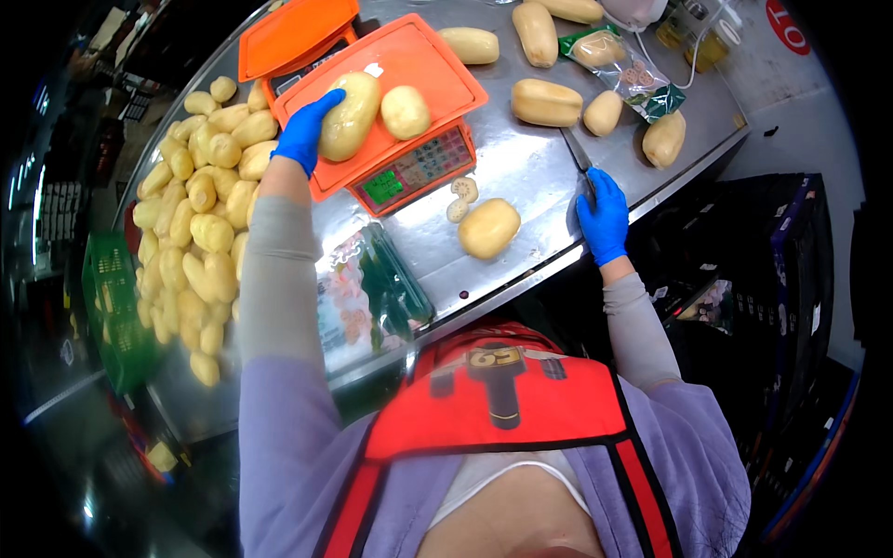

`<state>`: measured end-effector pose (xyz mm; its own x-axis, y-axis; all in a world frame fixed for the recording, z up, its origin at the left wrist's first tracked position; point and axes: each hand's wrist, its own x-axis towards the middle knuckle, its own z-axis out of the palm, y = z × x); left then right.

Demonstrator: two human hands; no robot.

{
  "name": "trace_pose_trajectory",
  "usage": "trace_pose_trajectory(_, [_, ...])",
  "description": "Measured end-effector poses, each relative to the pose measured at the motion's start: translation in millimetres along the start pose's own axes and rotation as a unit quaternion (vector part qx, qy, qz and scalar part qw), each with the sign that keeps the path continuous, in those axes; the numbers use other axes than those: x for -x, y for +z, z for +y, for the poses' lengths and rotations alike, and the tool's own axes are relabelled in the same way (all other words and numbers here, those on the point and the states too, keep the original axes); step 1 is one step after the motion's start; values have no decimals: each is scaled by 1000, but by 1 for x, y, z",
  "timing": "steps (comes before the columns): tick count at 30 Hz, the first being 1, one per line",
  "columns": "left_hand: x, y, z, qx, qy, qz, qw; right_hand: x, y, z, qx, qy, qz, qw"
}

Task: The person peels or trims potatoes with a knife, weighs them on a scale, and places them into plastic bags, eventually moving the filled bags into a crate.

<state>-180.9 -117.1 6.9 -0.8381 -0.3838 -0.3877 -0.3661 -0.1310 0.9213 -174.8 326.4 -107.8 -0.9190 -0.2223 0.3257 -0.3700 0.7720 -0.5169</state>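
My left hand (307, 132), in a blue glove, grips the left side of a large peeled lotus root section (350, 115) on the orange pan (446, 87) of a digital scale. A smaller rounded lotus root piece (405, 113) sits beside it on the pan. Below the pan, the scale's keypad and lit green display (382, 188) face me. Near the table's front edge, my blue-gloved right hand (603, 216) holds a knife (575, 148), its blade pointing away from me. Between the scale and that hand lie a lotus root section (490, 228) and two cut slices (464, 189).
A large heap of peeled lotus roots (202, 230) covers the left side of the metal table (551, 240). Printed plastic bags (370, 293) lie at the front edge. A filled bag (621, 66) and several loose sections are at back right. A second orange scale (296, 35) stands behind.
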Motion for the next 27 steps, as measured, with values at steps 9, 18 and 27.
trace_pose_trajectory(9, [-16,23,-29,51,101,54,992,12,3,-73,-130,-216,-132,959])
trace_pose_trajectory(18, [84,-32,-51,79,152,105,980,-5,26,-114,-109,-335,-245,903])
trace_pose_trajectory(27, [240,6,-207,-444,174,192,858,-18,12,-84,-73,-246,-123,959])
